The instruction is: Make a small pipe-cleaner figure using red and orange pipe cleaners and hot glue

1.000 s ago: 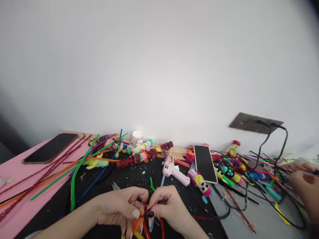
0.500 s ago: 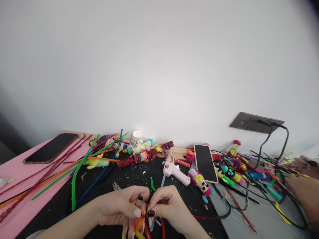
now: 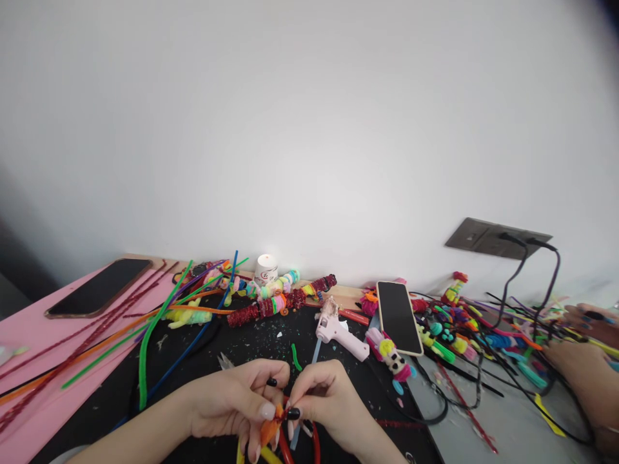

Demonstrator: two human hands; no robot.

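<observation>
Orange twist (image 3: 269,430), nearer me than the glue gun (image 3: 338,333). I pinch it from both sides: left hand (image 3: 232,405) with thumb and fingertips closed on it, right hand (image 3: 325,399) likewise. Red stems (image 3: 316,446) hang below. Right of the gun lies a phone (image 3: 397,317); farther right, a co-worker's hand (image 3: 578,374) rests among cables.

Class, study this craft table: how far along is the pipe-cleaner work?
Done: wound pipe-cleaner figures lie along the wall. In hand: the left hand and right hand pinch an orange pipe-cleaner piece. Remaining: long straight pipe cleaners lie unused at the left, and the pink glue gun lies untouched.
</observation>
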